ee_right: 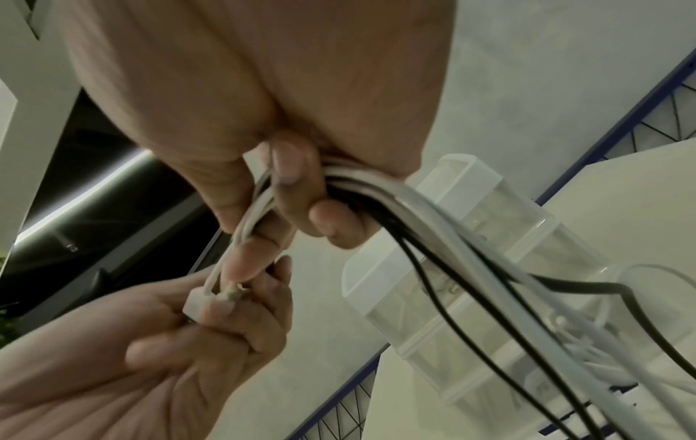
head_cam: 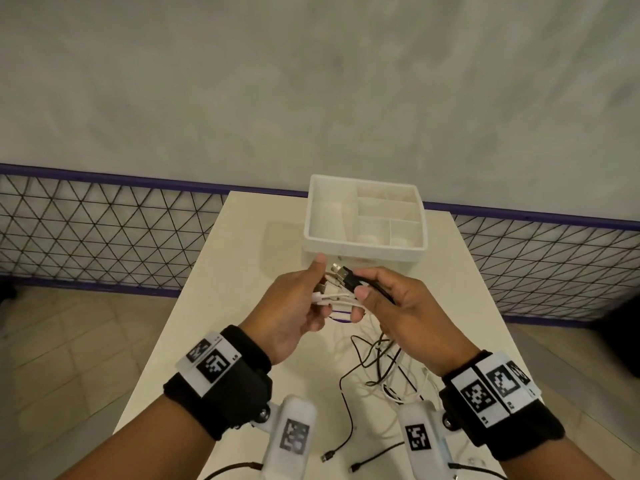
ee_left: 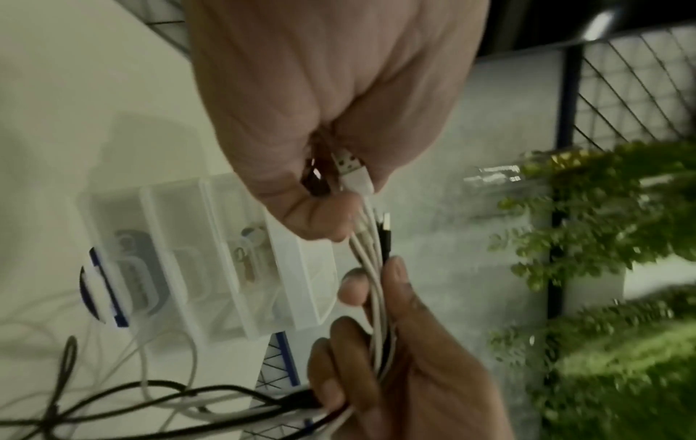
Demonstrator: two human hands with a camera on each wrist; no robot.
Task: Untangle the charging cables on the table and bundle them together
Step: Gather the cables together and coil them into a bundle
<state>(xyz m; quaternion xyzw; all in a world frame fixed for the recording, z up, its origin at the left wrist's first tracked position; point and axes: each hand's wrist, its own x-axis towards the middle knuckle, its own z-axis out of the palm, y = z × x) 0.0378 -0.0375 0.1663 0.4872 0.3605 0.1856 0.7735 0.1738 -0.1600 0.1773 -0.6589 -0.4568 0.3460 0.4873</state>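
Both hands hold a bunch of black and white charging cables [head_cam: 341,289] above the white table [head_cam: 242,271]. My left hand [head_cam: 298,303] pinches the plug ends, among them a white USB plug [ee_left: 352,171]. My right hand [head_cam: 391,306] grips the gathered cables [ee_right: 361,181] just behind the plugs, thumb on a black plug [head_cam: 349,278]. From the right fist the cables [ee_right: 489,297] trail down in a loose tangle [head_cam: 377,368] on the table. Loose plug ends [head_cam: 327,455] lie near the front edge.
A white compartmented organiser box [head_cam: 365,220] stands just beyond the hands at the table's far edge. A wire mesh fence with a purple rail [head_cam: 104,230] runs behind the table. Tiled floor [head_cam: 69,358] lies on both sides.
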